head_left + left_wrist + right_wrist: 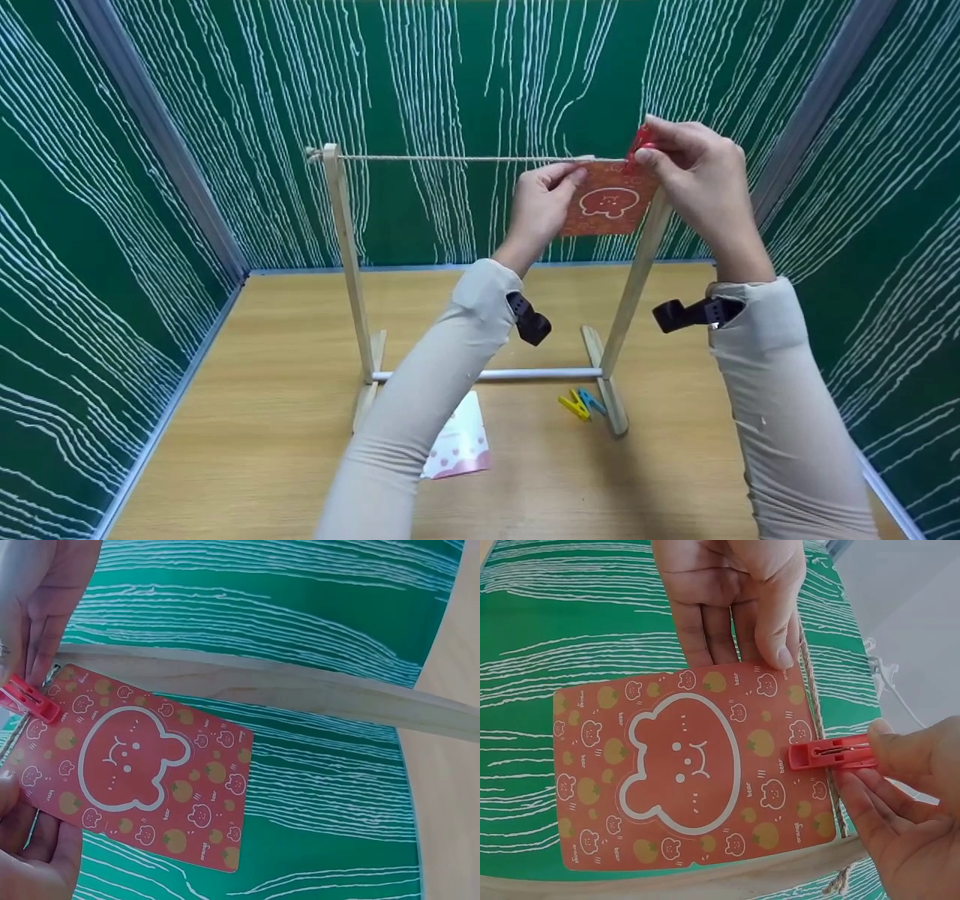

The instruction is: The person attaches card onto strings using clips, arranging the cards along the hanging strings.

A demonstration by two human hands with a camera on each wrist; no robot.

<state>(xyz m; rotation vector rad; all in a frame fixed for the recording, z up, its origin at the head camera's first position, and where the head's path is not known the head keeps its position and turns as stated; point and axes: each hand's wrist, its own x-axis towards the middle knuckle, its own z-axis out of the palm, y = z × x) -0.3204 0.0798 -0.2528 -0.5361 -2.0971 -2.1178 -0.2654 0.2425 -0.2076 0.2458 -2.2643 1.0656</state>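
A red card [682, 765] with a white bear outline and small oranges hangs at the right end of a twine line [450, 158]. My left hand [541, 206] pinches the card's upper left corner between thumb and fingers, right at the twine. In my right hand [701, 169], thumb and fingers pinch the tail end of a red clothespin [832, 754]. The clothespin's jaws lie over the card's top edge and the twine, near the middle of that edge in the right wrist view.
The twine runs between two wooden posts [345, 255] joined low down by a white rod [540, 373]. On the wooden table [247, 420] lie a yellow clothespin [574, 405], a blue clothespin [592, 401] and a white-and-pink card [461, 442], partly behind the left sleeve. Green walls surround the table.
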